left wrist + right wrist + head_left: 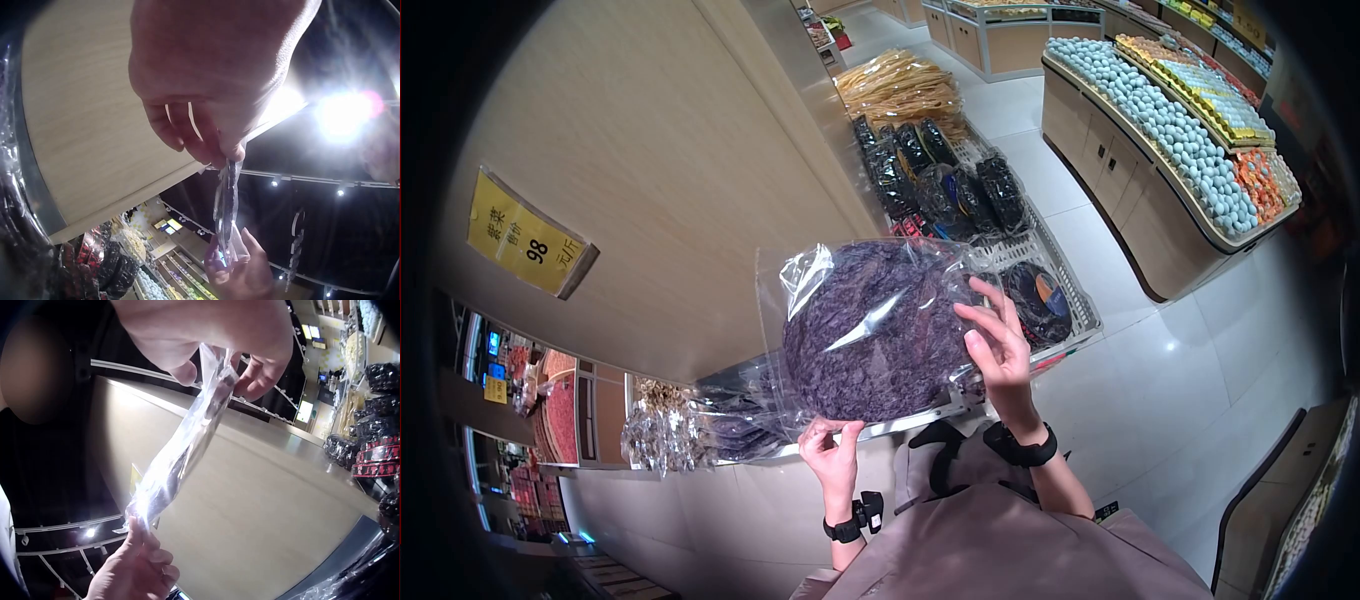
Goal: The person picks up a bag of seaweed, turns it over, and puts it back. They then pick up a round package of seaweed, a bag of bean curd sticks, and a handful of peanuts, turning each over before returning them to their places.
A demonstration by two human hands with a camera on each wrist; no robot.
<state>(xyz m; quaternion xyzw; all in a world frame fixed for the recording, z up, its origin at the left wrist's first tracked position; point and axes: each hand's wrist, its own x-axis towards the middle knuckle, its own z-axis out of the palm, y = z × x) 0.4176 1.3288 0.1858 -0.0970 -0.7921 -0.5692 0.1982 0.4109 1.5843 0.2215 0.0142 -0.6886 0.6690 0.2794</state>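
Note:
A clear plastic bag of dried seaweed [880, 345], dark purple and round like a flat cake, is held up over the display in the head view. My left hand [832, 462] pinches its lower left corner between thumb and fingers. At the opposite side, my right hand [1004, 355] grips the bag's edge, its fingers spread over the plastic. Seen edge-on in the right wrist view, the bag [172, 462] is thin and slanted, with loose plastic between the right thumb and fingers.
Dark wrapped packs [985, 195] and yellow dried sticks [900, 90] fill the white crate [1083, 310] beyond the bag. A wooden panel [700, 130] with a yellow price sign [530, 235] stands at left. An egg stand [1120, 180] is across the aisle.

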